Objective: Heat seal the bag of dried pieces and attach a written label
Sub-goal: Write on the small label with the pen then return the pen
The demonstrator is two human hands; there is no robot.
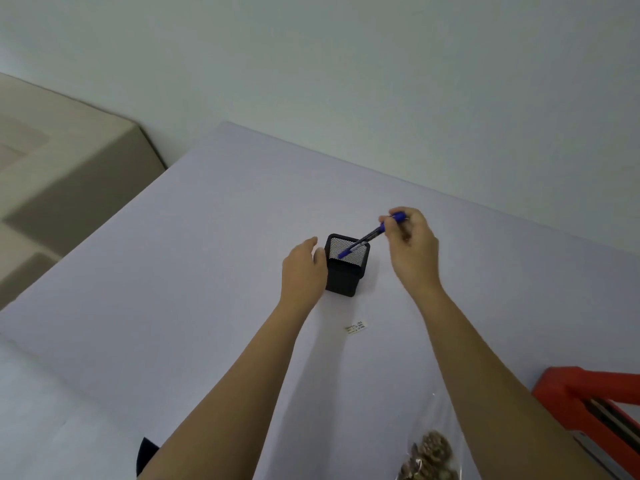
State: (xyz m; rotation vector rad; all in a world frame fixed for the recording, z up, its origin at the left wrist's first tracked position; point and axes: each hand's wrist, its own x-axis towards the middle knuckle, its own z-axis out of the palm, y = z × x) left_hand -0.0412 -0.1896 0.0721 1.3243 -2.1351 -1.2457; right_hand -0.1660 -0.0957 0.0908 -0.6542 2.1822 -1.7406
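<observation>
A black mesh pen holder (344, 273) stands upright in the middle of the white table (173, 271). My right hand (412, 247) is shut on a blue pen (372, 234), which slants down with its lower end inside the holder's mouth. My left hand (302, 270) rests against the holder's left side, fingers curved around it. A small white label (356, 328) with printed text lies flat on the table just in front of the holder. A clear bag of brown dried pieces (429, 455) lies at the bottom edge, partly behind my right forearm.
A red heat sealer (588, 403) sits at the bottom right corner of the table. A beige cushioned seat (62, 161) stands off the table's left side. A pale wall runs behind the far table edge. A dark object (145, 455) shows under my left arm.
</observation>
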